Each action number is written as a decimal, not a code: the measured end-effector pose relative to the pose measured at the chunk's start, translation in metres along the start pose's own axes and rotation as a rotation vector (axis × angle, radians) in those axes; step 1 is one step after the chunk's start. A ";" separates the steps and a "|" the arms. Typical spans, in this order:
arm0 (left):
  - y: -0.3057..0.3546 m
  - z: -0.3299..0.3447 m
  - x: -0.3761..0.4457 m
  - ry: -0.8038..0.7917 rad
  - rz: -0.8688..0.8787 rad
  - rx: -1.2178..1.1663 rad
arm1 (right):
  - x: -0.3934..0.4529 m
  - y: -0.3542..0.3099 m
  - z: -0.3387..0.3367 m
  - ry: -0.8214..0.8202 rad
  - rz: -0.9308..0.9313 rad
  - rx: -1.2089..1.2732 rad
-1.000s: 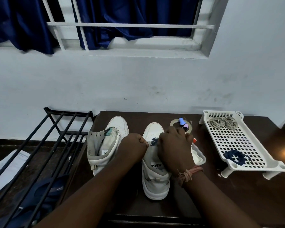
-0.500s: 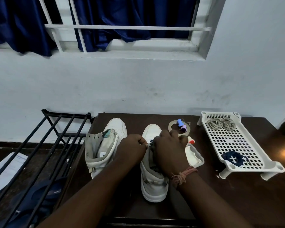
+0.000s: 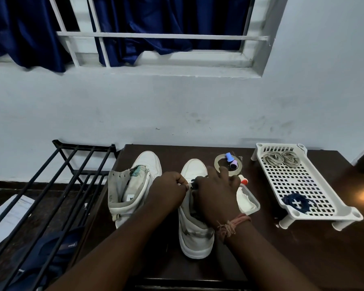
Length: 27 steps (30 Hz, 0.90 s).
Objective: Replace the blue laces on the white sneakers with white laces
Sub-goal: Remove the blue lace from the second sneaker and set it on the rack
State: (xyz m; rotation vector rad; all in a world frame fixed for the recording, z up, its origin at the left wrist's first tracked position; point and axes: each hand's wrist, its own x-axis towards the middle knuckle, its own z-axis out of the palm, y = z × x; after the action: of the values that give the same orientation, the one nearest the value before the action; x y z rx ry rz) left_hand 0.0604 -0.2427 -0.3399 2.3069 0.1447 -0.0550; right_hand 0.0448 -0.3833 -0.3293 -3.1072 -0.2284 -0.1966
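While both curl, left hand and right hand grip sneaker.

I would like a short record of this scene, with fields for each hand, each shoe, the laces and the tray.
left hand: curled at the lace area of the right white sneaker
right hand: curled over the same area, where a bit of blue lace shows
left white sneaker: unlaced, tongue open
white perforated plastic tray: on the dark wooden table
pale lace coils: two, at the tray's far end
coiled blue lace: at the tray's near end
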 end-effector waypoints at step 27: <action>0.005 -0.003 -0.003 -0.035 -0.135 0.032 | 0.019 0.015 -0.026 0.156 0.334 1.289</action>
State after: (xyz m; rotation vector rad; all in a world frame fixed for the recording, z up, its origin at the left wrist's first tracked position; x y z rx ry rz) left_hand 0.0582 -0.2443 -0.3339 2.3238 0.2835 -0.1673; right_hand 0.0624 -0.3963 -0.3015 -1.7969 0.1374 -0.1752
